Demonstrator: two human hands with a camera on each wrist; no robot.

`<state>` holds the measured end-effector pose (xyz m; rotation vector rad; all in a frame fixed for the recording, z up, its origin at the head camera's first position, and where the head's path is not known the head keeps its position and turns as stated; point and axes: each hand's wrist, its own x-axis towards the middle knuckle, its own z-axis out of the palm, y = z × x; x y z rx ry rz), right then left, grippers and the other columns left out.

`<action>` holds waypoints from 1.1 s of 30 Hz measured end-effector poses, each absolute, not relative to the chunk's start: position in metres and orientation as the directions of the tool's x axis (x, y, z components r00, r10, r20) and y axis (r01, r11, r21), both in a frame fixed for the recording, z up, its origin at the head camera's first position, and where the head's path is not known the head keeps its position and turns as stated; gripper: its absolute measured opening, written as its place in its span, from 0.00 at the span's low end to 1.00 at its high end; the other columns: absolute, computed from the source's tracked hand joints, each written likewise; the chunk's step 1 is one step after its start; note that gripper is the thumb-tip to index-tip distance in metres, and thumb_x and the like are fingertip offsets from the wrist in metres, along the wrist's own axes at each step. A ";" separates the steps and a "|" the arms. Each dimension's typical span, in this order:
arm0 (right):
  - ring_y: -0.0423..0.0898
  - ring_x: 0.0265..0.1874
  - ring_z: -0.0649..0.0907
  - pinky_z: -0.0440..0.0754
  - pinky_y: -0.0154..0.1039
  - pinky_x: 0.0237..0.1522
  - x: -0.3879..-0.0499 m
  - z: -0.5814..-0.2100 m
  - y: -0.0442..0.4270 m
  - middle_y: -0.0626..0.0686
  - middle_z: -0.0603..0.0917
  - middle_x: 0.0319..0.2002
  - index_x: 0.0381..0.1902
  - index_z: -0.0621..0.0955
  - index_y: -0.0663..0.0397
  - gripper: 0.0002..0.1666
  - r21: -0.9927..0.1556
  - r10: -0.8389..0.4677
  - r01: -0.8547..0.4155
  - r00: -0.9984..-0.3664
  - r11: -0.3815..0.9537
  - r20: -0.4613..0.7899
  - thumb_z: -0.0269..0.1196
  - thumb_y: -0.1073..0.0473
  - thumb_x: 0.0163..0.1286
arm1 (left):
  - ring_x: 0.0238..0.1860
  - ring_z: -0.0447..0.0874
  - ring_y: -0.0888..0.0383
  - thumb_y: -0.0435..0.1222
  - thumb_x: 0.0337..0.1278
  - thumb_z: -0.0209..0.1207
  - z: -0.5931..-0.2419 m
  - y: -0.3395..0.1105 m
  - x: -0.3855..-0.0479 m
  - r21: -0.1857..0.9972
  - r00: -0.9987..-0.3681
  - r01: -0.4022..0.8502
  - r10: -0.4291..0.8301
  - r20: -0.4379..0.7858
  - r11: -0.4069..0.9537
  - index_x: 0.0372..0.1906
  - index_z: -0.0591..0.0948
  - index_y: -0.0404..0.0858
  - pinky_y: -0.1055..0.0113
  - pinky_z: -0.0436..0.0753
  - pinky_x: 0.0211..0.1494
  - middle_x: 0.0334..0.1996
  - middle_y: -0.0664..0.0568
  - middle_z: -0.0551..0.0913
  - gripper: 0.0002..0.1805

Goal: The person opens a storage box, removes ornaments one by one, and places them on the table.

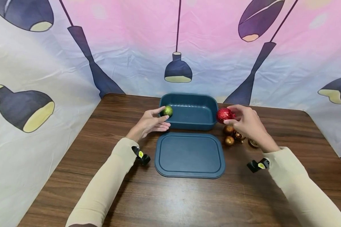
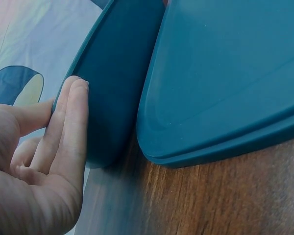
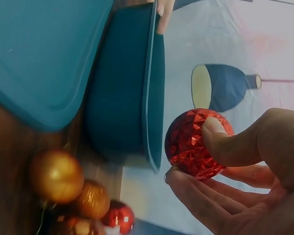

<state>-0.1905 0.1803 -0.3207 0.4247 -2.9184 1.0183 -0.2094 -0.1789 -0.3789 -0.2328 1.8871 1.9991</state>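
Observation:
My left hand (image 1: pixel 152 122) is at the left end of a blue-green rectangular box (image 1: pixel 188 126). Its thumb and index finger pinch a small glittery green Christmas bauble (image 1: pixel 167 111) over that end, while the other fingers stretch along the box's outer wall. The left wrist view shows this hand (image 2: pixel 54 147) at the rim, but the green bauble is hidden there. My right hand (image 1: pixel 247 121) grips a shiny red faceted bauble (image 1: pixel 224 115) by the box's right end. In the right wrist view the thumb presses the red bauble (image 3: pixel 198 144) against the fingers.
In front of the box a matching lid (image 1: pixel 189 155) lies flat on the wooden table (image 1: pixel 176 201). Several gold and bronze baubles (image 1: pixel 229 140) cluster below my right hand, with another red bauble (image 3: pixel 120 217) among them. A patterned cloth (image 1: pixel 145 63) hangs behind the table.

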 end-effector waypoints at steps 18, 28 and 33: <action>0.60 0.38 0.88 0.83 0.35 0.29 -0.153 -0.349 0.236 0.72 0.82 0.52 0.59 0.79 0.71 0.30 -0.580 -0.254 -0.242 -0.965 0.778 0.062 0.74 0.61 0.63 | 0.36 0.92 0.50 0.38 0.70 0.63 -0.380 -0.181 -0.208 0.927 -0.913 -0.376 0.167 -0.371 0.002 0.78 0.64 0.58 0.61 0.90 0.43 0.39 0.37 0.89 0.37; 0.53 0.35 0.89 0.80 0.36 0.28 -0.144 -0.360 0.246 0.73 0.82 0.52 0.58 0.79 0.70 0.30 -0.588 -0.258 -0.219 -0.966 0.779 0.018 0.75 0.62 0.62 | 0.42 0.91 0.45 0.39 0.70 0.63 -0.379 -0.181 -0.208 0.926 -0.913 -0.377 0.161 -0.375 0.015 0.78 0.63 0.58 0.60 0.90 0.45 0.40 0.37 0.89 0.37; 0.51 0.33 0.89 0.79 0.35 0.25 -0.142 -0.365 0.248 0.73 0.82 0.51 0.58 0.79 0.71 0.30 -0.602 -0.257 -0.204 -0.966 0.772 -0.002 0.74 0.63 0.61 | 0.40 0.91 0.47 0.39 0.69 0.64 -0.379 -0.181 -0.208 0.925 -0.912 -0.379 0.166 -0.376 0.015 0.78 0.63 0.58 0.61 0.90 0.45 0.40 0.37 0.89 0.37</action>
